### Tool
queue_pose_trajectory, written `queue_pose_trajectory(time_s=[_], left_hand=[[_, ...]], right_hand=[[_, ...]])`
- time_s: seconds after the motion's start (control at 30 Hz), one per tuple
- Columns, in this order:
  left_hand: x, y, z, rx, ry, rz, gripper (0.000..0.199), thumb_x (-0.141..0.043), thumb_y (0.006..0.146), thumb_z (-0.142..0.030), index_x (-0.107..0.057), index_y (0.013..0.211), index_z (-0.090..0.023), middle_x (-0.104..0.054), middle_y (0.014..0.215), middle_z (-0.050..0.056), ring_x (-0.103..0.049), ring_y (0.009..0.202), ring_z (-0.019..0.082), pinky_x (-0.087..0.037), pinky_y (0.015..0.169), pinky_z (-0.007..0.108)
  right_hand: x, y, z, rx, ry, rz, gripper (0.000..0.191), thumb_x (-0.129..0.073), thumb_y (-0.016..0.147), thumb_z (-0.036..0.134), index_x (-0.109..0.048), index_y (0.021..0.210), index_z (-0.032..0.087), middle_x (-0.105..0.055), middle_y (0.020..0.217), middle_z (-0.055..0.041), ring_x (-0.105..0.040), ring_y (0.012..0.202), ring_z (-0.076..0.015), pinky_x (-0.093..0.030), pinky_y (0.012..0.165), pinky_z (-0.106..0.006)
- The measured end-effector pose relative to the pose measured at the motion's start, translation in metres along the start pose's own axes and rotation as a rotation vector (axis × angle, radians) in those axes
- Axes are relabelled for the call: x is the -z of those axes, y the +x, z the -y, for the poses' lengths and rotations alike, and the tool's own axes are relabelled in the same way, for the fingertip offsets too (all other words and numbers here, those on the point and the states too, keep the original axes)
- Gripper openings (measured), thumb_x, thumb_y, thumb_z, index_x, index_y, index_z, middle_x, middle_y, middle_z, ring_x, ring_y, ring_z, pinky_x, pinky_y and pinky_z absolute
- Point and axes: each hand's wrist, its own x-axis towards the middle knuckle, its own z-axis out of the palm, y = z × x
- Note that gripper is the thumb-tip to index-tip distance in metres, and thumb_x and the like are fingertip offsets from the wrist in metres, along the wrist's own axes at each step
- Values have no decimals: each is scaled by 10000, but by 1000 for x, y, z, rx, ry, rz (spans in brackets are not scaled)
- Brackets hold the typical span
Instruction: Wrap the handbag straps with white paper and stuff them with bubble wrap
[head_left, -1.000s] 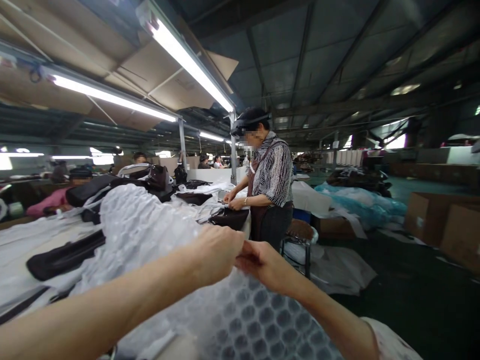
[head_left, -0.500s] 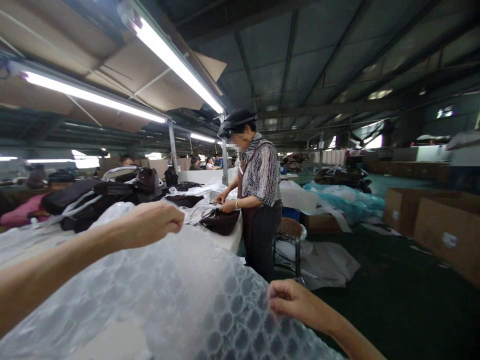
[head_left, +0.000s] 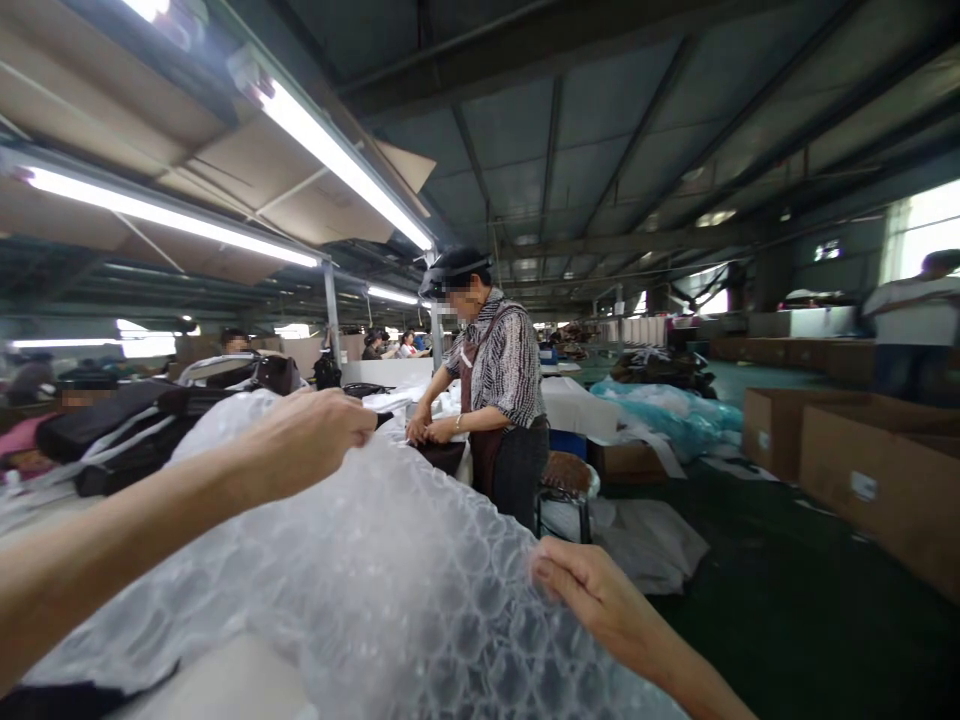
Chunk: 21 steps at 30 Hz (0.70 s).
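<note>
A large sheet of clear bubble wrap [head_left: 450, 580] spreads across the lower part of the view, held up in front of me. My left hand [head_left: 322, 435] pinches its upper edge near the middle of the view. Lower and to the right, my right hand [head_left: 581, 580] grips the same sheet along its right edge, thumb against fingers. Between the two hands the edge runs slanting down to the right. Under the sheet at the bottom, a pale surface and a dark patch show at the lower left; what they belong to I cannot make out.
A co-worker [head_left: 499, 370] stands beyond the sheet, both hands on a dark brown bag [head_left: 442, 457]. Black bags [head_left: 142, 420] are piled on the left. A stool [head_left: 566, 480], cardboard boxes [head_left: 862, 470] and blue plastic wrapping [head_left: 667, 410] are on the right.
The bubble wrap's edge has lifted between my hands, and both hands keep hold of it. My view has turned slightly right, bringing another person in at the far right.
</note>
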Motion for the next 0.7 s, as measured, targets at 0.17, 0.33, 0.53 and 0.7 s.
queue_pose_trajectory(time_s=[0.17,0.33,0.53,0.7], left_hand=[[-7,30,-68,-258,-239,-219,428,-339,850,-68,-691,1062,-187,-700,1104,75,-613,1058,223,-430,956,360],[-23,21,-159,-443,-281,246,221,-514,935,-245,-719,955,-164,-748,954,101,-707,869,269,-534,694,322],[-42,10,-175,-438,-181,423,113,-654,783,-68,-708,872,-112,-739,811,125,-733,787,297,-552,652,332],[-62,9,-176,-451,-209,247,123,-560,894,-136,-678,927,-125,-737,870,132,-729,802,284,-562,675,365]], right_hand=[[31,-17,25,67,-133,-3,403,-387,1024,420,-371,675,219,-401,636,52,-437,597,-122,-264,589,-266],[39,-32,44,182,-179,-25,335,-388,1037,350,-454,737,216,-456,651,52,-487,581,-108,-268,573,-262],[30,-37,42,300,-392,-92,350,-356,1059,284,-516,759,205,-536,646,40,-534,567,-104,-299,548,-257],[16,-44,30,504,-637,-228,395,-296,1027,165,-505,697,221,-550,580,17,-514,495,-128,-303,504,-311]])
